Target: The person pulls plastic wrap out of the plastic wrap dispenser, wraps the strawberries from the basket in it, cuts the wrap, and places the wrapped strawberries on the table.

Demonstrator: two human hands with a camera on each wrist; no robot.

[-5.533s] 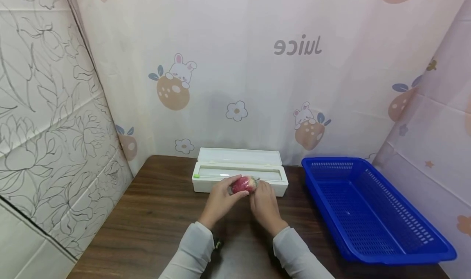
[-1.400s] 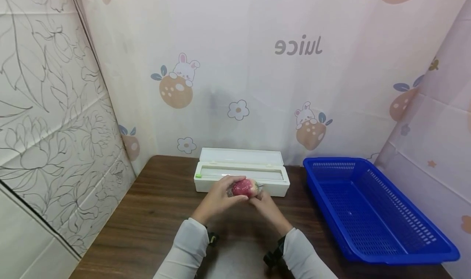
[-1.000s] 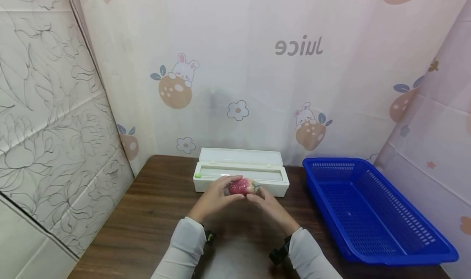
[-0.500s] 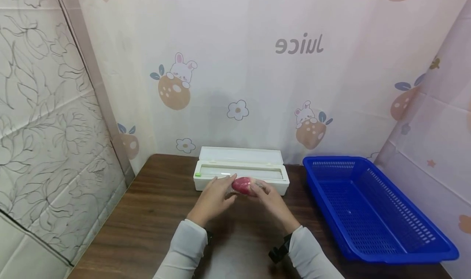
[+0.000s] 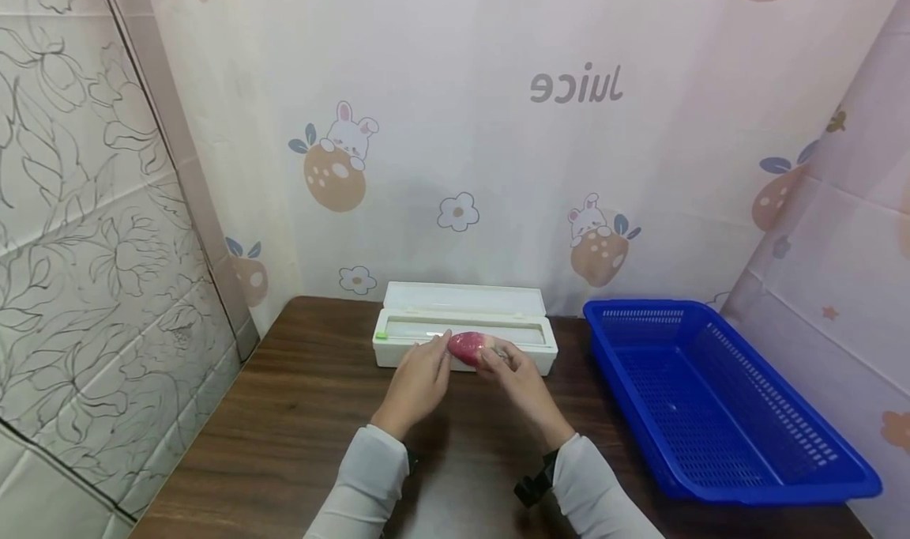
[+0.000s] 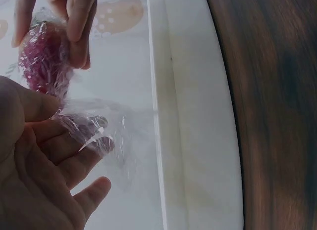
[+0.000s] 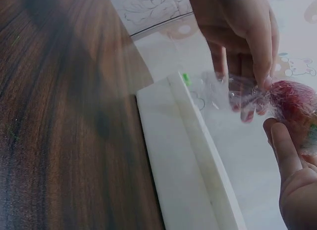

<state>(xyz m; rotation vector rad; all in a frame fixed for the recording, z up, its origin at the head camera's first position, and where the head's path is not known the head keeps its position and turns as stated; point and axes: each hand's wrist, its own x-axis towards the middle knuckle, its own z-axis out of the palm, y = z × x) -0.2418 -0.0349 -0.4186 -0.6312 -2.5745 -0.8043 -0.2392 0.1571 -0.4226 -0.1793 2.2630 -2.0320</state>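
Observation:
A red strawberry (image 5: 465,348), pale toward its green stem end, is wrapped in clear cling film (image 6: 121,136) above the front of a white cling film dispenser (image 5: 394,356). My right hand (image 5: 524,385) holds the strawberry round its stem end. With thumb and forefinger my left hand (image 5: 415,385) pinches the gathered film at the fruit's tip. Beyond that pinch a loose film tail spreads over the other fingers in the left wrist view. The same twisted neck of film shows beside the fruit in the right wrist view.
The dispenser's lid (image 5: 462,298) stands raised at the back, against a printed curtain (image 5: 462,128). A green slider (image 5: 381,336) sits at its left end. To the right is a blue plastic basket (image 5: 782,495) on the dark wooden table (image 5: 284,420).
The left hand has gone from cupping the strawberry's side to pinching the film at its tip. The right hand has shifted from the stem end's underside to gripping the fruit itself.

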